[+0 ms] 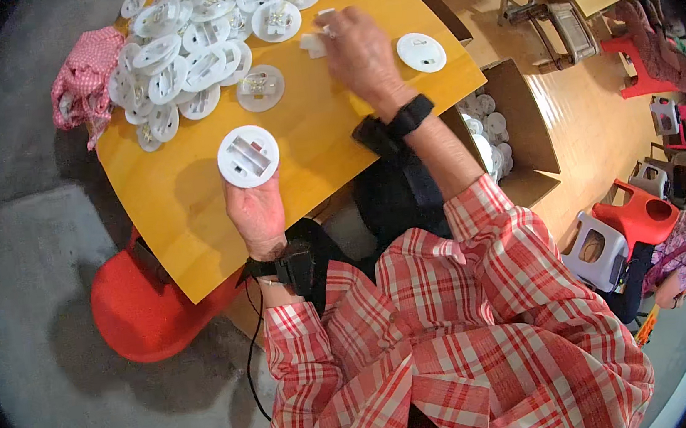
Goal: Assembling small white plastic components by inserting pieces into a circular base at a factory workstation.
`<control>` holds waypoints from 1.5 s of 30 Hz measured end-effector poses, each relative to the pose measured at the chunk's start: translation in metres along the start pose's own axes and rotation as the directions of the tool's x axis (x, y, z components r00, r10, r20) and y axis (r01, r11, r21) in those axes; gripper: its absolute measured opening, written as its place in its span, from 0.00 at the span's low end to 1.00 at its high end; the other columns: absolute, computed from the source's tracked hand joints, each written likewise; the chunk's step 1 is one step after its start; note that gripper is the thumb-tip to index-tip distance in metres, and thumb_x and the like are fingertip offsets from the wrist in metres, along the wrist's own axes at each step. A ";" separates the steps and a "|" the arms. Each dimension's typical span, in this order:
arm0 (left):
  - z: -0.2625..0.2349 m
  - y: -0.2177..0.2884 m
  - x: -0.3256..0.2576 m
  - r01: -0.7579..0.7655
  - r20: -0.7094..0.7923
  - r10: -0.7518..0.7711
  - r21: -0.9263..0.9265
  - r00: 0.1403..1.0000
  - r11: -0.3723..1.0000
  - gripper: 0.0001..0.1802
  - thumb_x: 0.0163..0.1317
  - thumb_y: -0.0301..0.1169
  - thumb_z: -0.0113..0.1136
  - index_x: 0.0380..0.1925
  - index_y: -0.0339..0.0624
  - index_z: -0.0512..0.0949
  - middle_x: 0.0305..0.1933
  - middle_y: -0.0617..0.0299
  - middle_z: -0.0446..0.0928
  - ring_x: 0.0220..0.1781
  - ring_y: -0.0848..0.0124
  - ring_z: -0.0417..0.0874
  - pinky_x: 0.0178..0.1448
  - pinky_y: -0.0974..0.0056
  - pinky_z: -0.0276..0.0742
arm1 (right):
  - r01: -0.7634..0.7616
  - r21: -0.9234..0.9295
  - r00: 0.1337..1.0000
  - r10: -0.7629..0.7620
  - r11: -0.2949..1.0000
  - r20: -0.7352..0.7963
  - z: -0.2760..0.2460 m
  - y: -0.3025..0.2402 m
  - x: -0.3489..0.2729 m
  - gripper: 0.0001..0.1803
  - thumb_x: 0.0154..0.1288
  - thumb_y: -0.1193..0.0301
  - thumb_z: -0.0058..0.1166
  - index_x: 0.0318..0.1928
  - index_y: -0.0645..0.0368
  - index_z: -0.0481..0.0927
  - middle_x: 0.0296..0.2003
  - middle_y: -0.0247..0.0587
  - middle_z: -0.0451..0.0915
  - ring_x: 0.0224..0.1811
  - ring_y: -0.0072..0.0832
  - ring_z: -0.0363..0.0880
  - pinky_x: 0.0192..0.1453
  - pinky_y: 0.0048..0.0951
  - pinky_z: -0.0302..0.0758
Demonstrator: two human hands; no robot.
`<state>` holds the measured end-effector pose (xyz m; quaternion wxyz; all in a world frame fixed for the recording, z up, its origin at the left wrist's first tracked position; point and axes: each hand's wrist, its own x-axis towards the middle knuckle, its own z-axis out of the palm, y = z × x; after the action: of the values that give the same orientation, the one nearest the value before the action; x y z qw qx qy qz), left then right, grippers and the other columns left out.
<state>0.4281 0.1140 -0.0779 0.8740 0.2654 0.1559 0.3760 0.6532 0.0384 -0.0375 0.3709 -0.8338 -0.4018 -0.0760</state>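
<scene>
My left hand point(257, 215) holds a round white plastic disc point(229, 166), its open battery compartment turned up, above the near part of the yellow table point(186, 230). Over the table's far side, my right hand point(361, 53) reaches down at some small white plastic pieces point(313, 46). Its fingers are bent and blurred, so whether they grip one is hard to make out. To the right of that hand lies a single white disc point(421, 53). Left of it rests another disc point(260, 87) with its inner parts showing.
A large heap of similar white discs point(202, 66) covers the table's far left, beside a pink checked cloth point(87, 82). An open cardboard box point(520, 112) with white discs stands by the right edge. A red chair point(132, 311) is at the left; stools point(593, 250) and a person point(678, 262) are farther right.
</scene>
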 end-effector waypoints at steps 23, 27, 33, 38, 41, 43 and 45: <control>0.019 0.006 -0.001 -0.017 0.007 0.016 0.169 1.000 0.986 0.26 0.64 0.37 0.47 0.61 0.44 0.60 0.59 0.58 0.67 0.60 0.64 0.70 0.55 0.56 0.73 | -0.177 0.414 0.977 0.107 0.893 0.185 -0.011 -0.017 -0.027 0.12 0.60 0.66 0.55 0.42 0.58 0.78 0.30 0.39 0.80 0.27 0.24 0.76 0.33 0.24 0.72; 0.016 0.009 -0.002 0.056 -0.006 -0.056 0.038 0.998 0.998 0.27 0.67 0.41 0.43 0.62 0.41 0.58 0.61 0.56 0.66 0.61 0.61 0.69 0.57 0.53 0.73 | -0.483 0.790 0.874 0.155 0.379 0.460 -0.012 -0.036 -0.051 0.13 0.63 0.67 0.53 0.42 0.65 0.77 0.28 0.28 0.75 0.27 0.13 0.68 0.31 0.15 0.66; 0.027 0.013 0.000 0.126 0.086 -0.137 0.123 0.987 0.984 0.31 0.67 0.50 0.40 0.62 0.40 0.58 0.55 0.56 0.70 0.56 0.61 0.74 0.43 0.63 0.79 | -0.583 0.768 0.812 0.174 0.265 0.556 -0.007 -0.039 -0.063 0.11 0.62 0.67 0.55 0.40 0.61 0.77 0.27 0.26 0.75 0.27 0.11 0.68 0.29 0.14 0.64; 0.028 0.010 0.000 0.109 0.047 -0.123 0.229 0.991 0.967 0.29 0.67 0.45 0.44 0.61 0.38 0.57 0.56 0.53 0.69 0.56 0.60 0.73 0.47 0.61 0.79 | -0.625 0.739 0.780 0.208 0.252 0.590 -0.009 -0.039 -0.065 0.12 0.63 0.69 0.54 0.43 0.63 0.75 0.28 0.28 0.75 0.27 0.12 0.69 0.29 0.14 0.67; 0.031 0.008 -0.002 0.082 0.009 -0.089 0.294 0.996 0.952 0.27 0.67 0.41 0.45 0.61 0.38 0.58 0.57 0.53 0.68 0.58 0.60 0.72 0.53 0.59 0.76 | -0.516 0.817 0.855 0.107 0.256 0.507 -0.001 -0.032 -0.069 0.13 0.63 0.72 0.52 0.46 0.65 0.73 0.31 0.32 0.76 0.29 0.14 0.71 0.33 0.16 0.71; 0.034 0.006 -0.002 0.062 -0.017 -0.060 0.341 0.998 0.938 0.26 0.67 0.39 0.45 0.61 0.37 0.58 0.58 0.52 0.67 0.59 0.61 0.70 0.56 0.58 0.74 | -0.515 0.816 0.856 0.109 0.263 0.505 0.000 -0.032 -0.071 0.13 0.63 0.75 0.50 0.47 0.67 0.72 0.34 0.34 0.76 0.31 0.16 0.73 0.36 0.18 0.73; 0.038 0.006 -0.002 0.034 -0.008 -0.034 0.358 0.999 0.933 0.26 0.67 0.38 0.45 0.61 0.37 0.57 0.60 0.52 0.64 0.61 0.61 0.68 0.61 0.55 0.69 | -0.513 0.812 0.857 0.107 0.278 0.504 0.000 -0.032 -0.071 0.13 0.63 0.75 0.50 0.47 0.67 0.72 0.34 0.34 0.76 0.31 0.17 0.73 0.37 0.18 0.74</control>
<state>0.4415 0.1028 -0.0434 0.8172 0.4172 0.2271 0.3264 0.5829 0.0072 -0.0497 0.7049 -0.5327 -0.2568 0.3917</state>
